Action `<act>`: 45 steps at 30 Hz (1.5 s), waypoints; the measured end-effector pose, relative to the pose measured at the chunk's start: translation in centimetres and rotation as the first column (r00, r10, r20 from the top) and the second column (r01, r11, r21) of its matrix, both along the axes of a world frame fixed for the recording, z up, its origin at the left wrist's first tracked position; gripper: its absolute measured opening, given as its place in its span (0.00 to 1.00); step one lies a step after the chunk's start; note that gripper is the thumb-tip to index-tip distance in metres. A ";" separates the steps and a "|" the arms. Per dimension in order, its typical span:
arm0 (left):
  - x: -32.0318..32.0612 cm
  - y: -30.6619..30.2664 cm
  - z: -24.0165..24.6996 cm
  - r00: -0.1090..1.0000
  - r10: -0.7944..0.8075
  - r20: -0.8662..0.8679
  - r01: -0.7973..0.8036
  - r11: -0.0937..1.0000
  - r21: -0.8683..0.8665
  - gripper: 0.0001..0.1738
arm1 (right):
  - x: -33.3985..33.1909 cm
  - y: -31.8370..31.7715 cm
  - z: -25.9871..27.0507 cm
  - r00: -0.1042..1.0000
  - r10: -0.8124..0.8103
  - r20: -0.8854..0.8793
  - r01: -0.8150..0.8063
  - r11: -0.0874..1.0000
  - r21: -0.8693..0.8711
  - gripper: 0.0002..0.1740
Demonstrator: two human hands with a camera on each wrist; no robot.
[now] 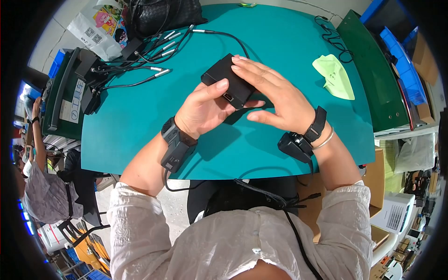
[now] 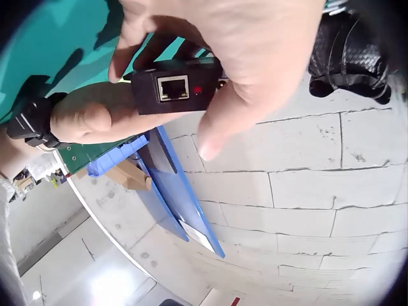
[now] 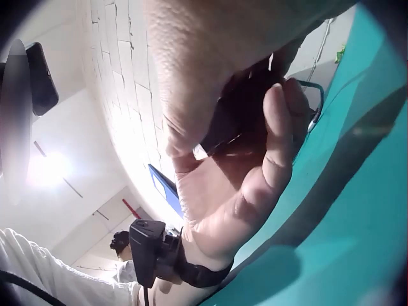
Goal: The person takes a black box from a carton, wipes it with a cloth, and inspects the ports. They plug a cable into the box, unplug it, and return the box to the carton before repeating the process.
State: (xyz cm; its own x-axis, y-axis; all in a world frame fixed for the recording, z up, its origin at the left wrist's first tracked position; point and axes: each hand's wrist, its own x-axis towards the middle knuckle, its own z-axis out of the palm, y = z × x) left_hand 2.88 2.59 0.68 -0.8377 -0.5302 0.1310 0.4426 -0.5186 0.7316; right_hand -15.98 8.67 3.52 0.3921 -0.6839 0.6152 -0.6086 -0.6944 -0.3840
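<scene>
My left hand (image 1: 200, 109) holds a small black box (image 1: 228, 79) above the table, thumb along its near side and fingers beneath it. In the left wrist view an Ethernet port and a small red spot show on the end of the box (image 2: 175, 89). My right hand (image 1: 280, 95) lays nearly straight fingers over the right side of the box, with its thumb held apart below. The right wrist view shows the box (image 3: 239, 115) in shadow between both hands. A black cable (image 1: 235, 37) with a silver connector curves up to the far side of the box by the right fingertips.
Several black cables with silver connectors (image 1: 163, 52) lie on the green table (image 1: 163, 154) at the left. A black bag (image 1: 172, 16) is behind them. To the right lie a pale green cloth (image 1: 333, 77) and a coiled thin cable (image 1: 333, 37). Another person (image 1: 44, 186) is at far left.
</scene>
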 end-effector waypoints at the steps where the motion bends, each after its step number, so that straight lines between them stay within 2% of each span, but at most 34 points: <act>1: 0.0 0.1 0.2 0.991 0.098 0.087 -0.091 0.992 -0.082 0.41 | 0.1 0.0 0.1 0.997 0.036 0.065 -0.034 0.999 -0.024 0.28; 2: 0.0 -0.3 0.0 0.994 0.101 0.039 -0.099 0.995 -0.032 0.43 | -0.1 0.0 0.0 0.997 0.036 0.066 -0.034 0.999 -0.024 0.28; 4: -0.3 -0.6 0.4 0.996 0.081 -0.031 -0.081 0.997 0.021 0.44 | -1.1 0.0 -0.2 0.949 -0.214 0.231 0.197 0.976 0.095 0.21; 5: -0.4 -0.7 0.5 0.993 0.065 -0.101 -0.057 0.996 0.075 0.46 | -1.6 0.0 -0.3 0.950 -0.213 0.230 0.196 0.976 0.094 0.21; 6: -0.3 -0.9 0.6 0.992 0.066 -0.104 -0.055 0.993 0.102 0.48 | -2.3 -0.2 -0.4 0.891 -0.302 0.338 0.172 0.915 0.364 0.19; 7: -0.2 -1.0 0.7 0.992 0.066 -0.106 -0.055 0.993 0.101 0.48 | -3.1 -0.5 -0.6 0.814 -0.412 0.410 0.098 0.793 0.602 0.19; 8: -0.2 -1.1 0.7 0.988 0.024 -0.150 -0.010 0.995 0.095 0.49 | -3.6 -1.0 -1.1 0.777 -0.390 0.494 -0.059 0.736 0.674 0.23; 9: -0.3 -1.2 0.7 0.981 -0.020 -0.194 0.037 0.996 0.086 0.50 | -3.8 -1.1 -1.5 0.776 -0.391 0.495 -0.056 0.738 0.672 0.23; 10: -0.3 -1.2 0.8 0.981 -0.024 -0.193 0.041 0.996 0.084 0.50 | -3.5 -1.2 -1.5 0.655 -0.394 0.645 -0.264 0.680 0.684 0.23; 11: -0.3 -1.1 0.9 0.978 -0.066 -0.198 0.083 0.993 0.081 0.50 | -3.3 -1.2 -1.5 0.501 -0.413 0.760 -0.465 0.612 0.640 0.24; 12: -0.3 -1.1 0.9 0.973 -0.108 -0.203 0.126 0.989 0.077 0.50 | -3.7 -1.5 -1.8 0.409 -0.371 0.834 -0.562 0.617 0.550 0.24; 13: -0.3 -1.0 0.9 0.973 -0.110 -0.202 0.127 0.989 0.076 0.50 | -3.9 -1.7 -1.6 0.407 -0.371 0.835 -0.561 0.619 0.549 0.24; 15: -0.1 -0.9 0.7 0.980 -0.124 -0.158 0.141 0.985 0.101 0.48 | -4.2 -1.9 -1.0 0.105 -0.325 0.940 -0.658 0.686 0.311 0.22; 16: -0.1 -0.9 0.7 0.980 -0.123 -0.158 0.141 0.985 0.102 0.48 | -4.8 -1.9 -1.0 0.055 -0.271 0.961 -0.686 0.689 0.234 0.21; 17: -0.2 -1.2 0.6 0.979 -0.126 -0.163 0.142 0.986 0.093 0.47 | -5.1 -1.9 -1.1 0.056 -0.271 0.961 -0.686 0.689 0.235 0.21; 19: -0.2 -1.5 0.3 0.978 -0.129 -0.167 0.144 0.986 0.083 0.46 | -5.5 -2.0 -1.0 -0.060 -0.178 0.982 -0.685 0.723 0.089 0.21; 21: -0.2 -1.8 0.1 0.964 -0.092 -0.251 0.130 0.982 0.137 0.41 | -6.0 -2.2 -1.1 -0.071 -0.144 0.987 -0.652 0.756 0.063 0.20; 22: -0.1 -1.7 0.4 0.973 -0.030 -0.229 0.067 0.986 0.154 0.40 | -6.3 -2.3 -1.2 -0.119 -0.118 0.986 -0.602 0.798 0.022 0.20; 23: 0.1 -2.0 0.3 0.973 -0.032 -0.228 0.068 0.986 0.153 0.40 | -6.8 -2.4 -1.2 -0.165 -0.090 0.982 -0.550 0.835 -0.016 0.20; 25: 0.7 -3.0 0.1 0.967 0.003 -0.253 0.049 0.979 0.198 0.40 | -8.1 -2.4 -1.1 -0.200 -0.046 0.979 -0.580 0.811 -0.081 0.19; 26: 0.9 -3.2 0.2 0.971 0.061 -0.232 -0.023 0.986 0.166 0.41 | -8.6 -2.4 -1.1 -0.241 -0.030 0.970 -0.510 0.854 -0.101 0.18; 27: 1.0 -3.5 0.1 0.971 0.062 -0.232 -0.024 0.986 0.165 0.41 | -9.1 -2.4 -1.0 -0.281 -0.011 0.960 -0.436 0.892 -0.117 0.17; 30: 1.6 -4.4 -0.5 0.961 0.188 -0.204 -0.144 0.967 0.212 0.39 | -10.6 -2.8 -1.9 -0.269 0.026 0.963 -0.426 0.893 -0.143 0.15; 31: 1.9 -4.4 -0.4 0.960 0.185 -0.209 -0.142 0.968 0.208 0.39 | -11.0 -2.9 -2.1 -0.256 0.026 0.966 -0.408 0.903 -0.133 0.14; 32: 2.0 -4.3 -0.4 0.954 0.249 -0.168 -0.209 0.952 0.224 0.39 | -10.7 -2.9 -2.1 -0.217 0.032 0.976 -0.373 0.921 -0.113 0.13; 36: 2.3 -4.3 -0.7 0.920 0.386 -0.073 -0.345 0.882 0.322 0.36 | -8.2 -2.8 -1.5 0.024 -0.034 0.999 -0.174 0.984 0.038 0.10; 37: 2.4 -4.4 -0.8 0.911 0.408 -0.054 -0.370 0.869 0.329 0.35 | -7.5 -2.6 -1.2 0.040 -0.025 0.999 -0.153 0.988 0.031 0.10; 39: 2.6 -4.5 -0.7 0.879 0.475 0.021 -0.461 0.839 0.289 0.32 | -6.2 -2.2 -0.8 0.217 -0.125 0.968 -0.106 0.983 0.150 0.09; 40: 2.7 -4.6 -0.7 0.879 0.476 0.030 -0.464 0.838 0.288 0.31 | -5.8 -1.9 -0.6 0.220 -0.121 0.968 -0.091 0.985 0.143 0.09; 42: 2.7 -4.6 -0.7 0.864 0.498 0.067 -0.494 0.818 0.294 0.31 | -5.0 -1.5 -0.2 0.383 -0.182 0.905 -0.054 0.974 0.219 0.10; 43: 2.7 -4.6 -0.6 0.841 0.530 0.111 -0.537 0.788 0.302 0.30 | -4.8 -1.3 0.0 0.382 -0.182 0.906 -0.050 0.975 0.217 0.10; 45: 2.8 -4.6 -0.7 0.839 0.529 0.129 -0.541 0.782 0.309 0.30 | -4.4 -0.9 0.1 0.544 -0.139 0.828 -0.021 0.984 0.178 0.10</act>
